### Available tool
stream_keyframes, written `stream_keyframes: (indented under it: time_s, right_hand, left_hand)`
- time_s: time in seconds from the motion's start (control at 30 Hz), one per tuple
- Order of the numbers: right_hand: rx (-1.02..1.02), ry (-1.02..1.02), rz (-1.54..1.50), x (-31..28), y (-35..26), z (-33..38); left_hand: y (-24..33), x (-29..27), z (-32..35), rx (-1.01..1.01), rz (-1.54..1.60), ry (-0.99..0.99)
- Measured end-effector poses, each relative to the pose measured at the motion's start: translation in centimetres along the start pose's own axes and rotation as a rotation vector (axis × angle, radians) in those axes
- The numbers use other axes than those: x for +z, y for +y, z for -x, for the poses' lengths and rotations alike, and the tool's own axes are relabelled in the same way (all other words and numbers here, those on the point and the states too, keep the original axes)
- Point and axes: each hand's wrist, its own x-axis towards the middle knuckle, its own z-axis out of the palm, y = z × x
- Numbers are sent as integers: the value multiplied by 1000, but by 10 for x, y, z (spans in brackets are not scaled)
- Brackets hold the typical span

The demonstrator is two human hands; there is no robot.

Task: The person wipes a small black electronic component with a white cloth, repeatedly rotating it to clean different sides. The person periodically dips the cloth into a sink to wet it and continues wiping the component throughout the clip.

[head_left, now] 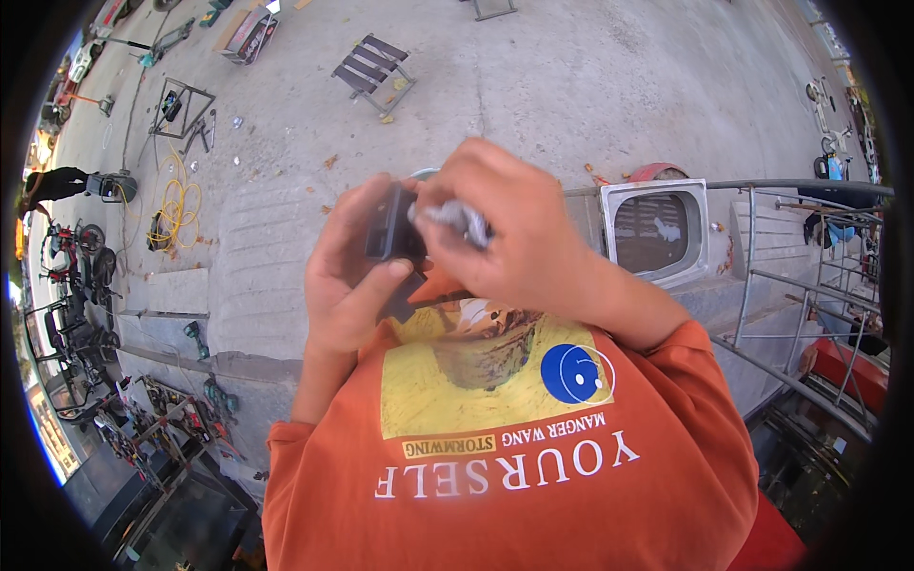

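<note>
In front of my chest, my left hand point(345, 271) is closed around a dark, box-shaped part point(385, 226) with a hollow side facing up. Its thumb presses along the lower edge of the part. Close against the part's right side, my right hand point(519, 224) pinches a crumpled whitish-grey cloth point(466, 221). The right fingers are slightly blurred, and the cloth seems to touch the part. What kind of part it is, I cannot make out.
Right of my hands stands a metal sink point(699, 224) with murky water, beside a pipe frame point(750, 257). A folding stool point(373, 65) is ahead. Leftward lie a coiled yellow cable point(176, 205) and a green drill point(196, 339). Another person point(59, 184) is at far left.
</note>
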Motion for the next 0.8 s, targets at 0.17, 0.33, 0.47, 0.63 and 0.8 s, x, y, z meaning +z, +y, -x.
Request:
stream_keyframes:
  time_s: [0.17,0.33,0.47,0.63,0.8]
  right_hand:
    - [-25,-66,-30,1,-11,4]
    - [-4,-5,60,-3,8,-6]
    - [58,25,-31,-11,4,-4]
    - [36,-41,-71,-20,-8,0]
    - [18,-56,-138,-14,-7,3]
  left_hand:
    - [2,1,4,-36,74,50]
    - [8,4,10,-131,126,41]
    - [9,4,7,-131,240,29]
    - [9,1,9,-139,318,36]
    - [9,-2,10,-150,392,20]
